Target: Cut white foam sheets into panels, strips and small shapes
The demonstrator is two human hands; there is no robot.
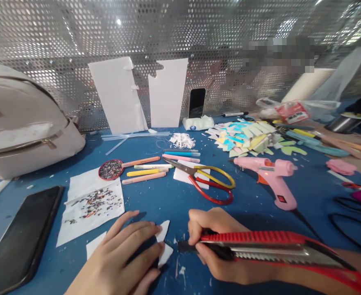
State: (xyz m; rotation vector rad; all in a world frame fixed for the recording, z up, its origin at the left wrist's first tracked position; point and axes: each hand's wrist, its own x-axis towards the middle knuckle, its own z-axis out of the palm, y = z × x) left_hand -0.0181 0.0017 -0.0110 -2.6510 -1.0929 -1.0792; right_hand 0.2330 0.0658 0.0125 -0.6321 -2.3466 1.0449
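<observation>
My right hand (220, 219) grips a red box cutter (275, 241), its dark blade pointing left just above the blue table. My left hand (121, 254) lies with fingers spread over a small cut white piece (166, 255), whose pointed ends show beyond the fingertips; the rest is hidden beneath. The blade tip is a little to the right of this piece, apart from it. Small white scraps (182, 270) are scattered near the blade. Partly under my left wrist shows another white corner (94, 246).
Ahead lie scissors (195, 172), several markers (146, 172) and a pink glue gun (269, 172) with its cord. Sequins spread on a tissue (72, 221). A phone (23, 233) and backpack (29, 139) sit left. Coloured paper scraps (244, 137) pile behind; white boards (115, 94) lean at the back.
</observation>
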